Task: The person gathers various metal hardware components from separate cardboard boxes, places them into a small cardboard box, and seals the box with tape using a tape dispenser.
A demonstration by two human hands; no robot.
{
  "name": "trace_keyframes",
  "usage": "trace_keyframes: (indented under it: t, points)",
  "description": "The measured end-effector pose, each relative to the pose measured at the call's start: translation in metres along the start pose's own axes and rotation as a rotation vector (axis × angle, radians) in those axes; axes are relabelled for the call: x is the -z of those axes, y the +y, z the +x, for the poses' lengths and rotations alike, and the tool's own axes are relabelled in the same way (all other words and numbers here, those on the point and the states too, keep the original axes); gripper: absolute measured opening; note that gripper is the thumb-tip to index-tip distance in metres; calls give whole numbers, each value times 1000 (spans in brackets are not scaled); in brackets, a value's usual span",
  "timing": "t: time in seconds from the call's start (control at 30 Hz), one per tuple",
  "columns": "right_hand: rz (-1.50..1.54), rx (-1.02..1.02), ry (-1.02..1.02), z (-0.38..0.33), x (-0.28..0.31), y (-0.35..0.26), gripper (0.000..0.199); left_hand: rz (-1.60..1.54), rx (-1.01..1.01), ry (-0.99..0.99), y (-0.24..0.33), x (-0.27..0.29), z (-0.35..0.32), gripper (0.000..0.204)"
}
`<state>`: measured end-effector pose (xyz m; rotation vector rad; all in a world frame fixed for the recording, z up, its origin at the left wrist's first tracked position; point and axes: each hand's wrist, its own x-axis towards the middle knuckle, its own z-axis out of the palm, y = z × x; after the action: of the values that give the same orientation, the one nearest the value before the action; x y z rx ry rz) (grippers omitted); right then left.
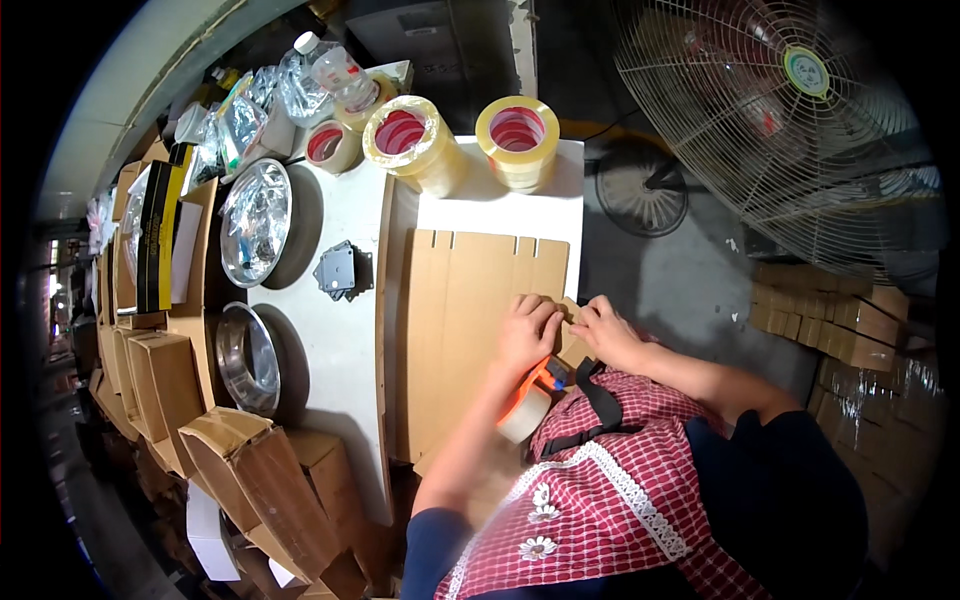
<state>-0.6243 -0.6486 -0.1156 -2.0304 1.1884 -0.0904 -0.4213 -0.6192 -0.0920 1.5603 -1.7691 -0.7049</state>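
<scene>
My left hand (529,332) and my right hand (609,333) are close together at the table's near right edge. Between them is a small brown cardboard piece (573,348), its far end pinched in the fingers of both hands. Much of that piece is covered by my hands, so its full shape does not show. Beneath and left of my left hand lies a flat, slotted cardboard sheet (470,345). An orange tape dispenser (528,397) with a roll of clear tape sits beside my left forearm, against the red checked apron.
Stacked rolls of clear tape (425,150) and another stack (519,150) stand at the table's far end. To the left are dark flat plates (338,270), two metal bowls (256,222) and open cardboard boxes (260,480). A large fan (780,110) stands at far right.
</scene>
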Motion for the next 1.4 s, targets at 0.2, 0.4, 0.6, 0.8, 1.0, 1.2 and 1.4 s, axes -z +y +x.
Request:
trace_keyframes:
  t: [0.2,0.4,0.6,0.8,1.0,1.2,1.4]
  points:
    - [209,-43,40,2,19,-22,32,-98,79,22,-2,2,-2,18]
    - [383,132,70,4,-12,22,25,-52,63,-8,4,3,2,21]
    - [960,-169,-265,-2,-5,16,20,-1,32,-69,0,5,-3,19]
    - [833,-267,-218,3,70,-56,20,-712,495,-284,12,39,2,25]
    - [554,69,-41,18,94,-96,22,-965,559,-392,48,101,17,52]
    - [-2,289,-74,3,126,-125,17,-708,329,-350,68,105,8,49]
    - [-263,892,-137,-35,129,-224,20,-788,315,-423,80,101,-6,34]
